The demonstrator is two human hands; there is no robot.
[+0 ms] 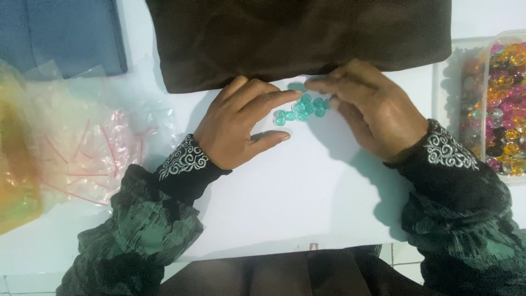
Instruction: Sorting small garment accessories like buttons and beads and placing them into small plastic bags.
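Observation:
A small cluster of several teal glass beads (pixel 301 108) lies on the white table (pixel 285 208), just below a dark brown cloth (pixel 296 38). My left hand (pixel 241 123) rests flat to the left of the cluster, its forefinger stretched out and touching the top of the beads. My right hand (pixel 370 107) lies to the right, fingers together and pointing left, with the fingertips against the beads. Neither hand holds anything. Both wrists wear dark sleeves with silver embroidered cuffs.
A clear tray (pixel 496 104) of mixed pink, orange and dark beads stands at the right edge. A heap of small clear zip bags with red strips (pixel 87 148) lies at the left, with a yellowish bag (pixel 16 181) beside it. A blue cloth (pixel 60 33) lies at the top left.

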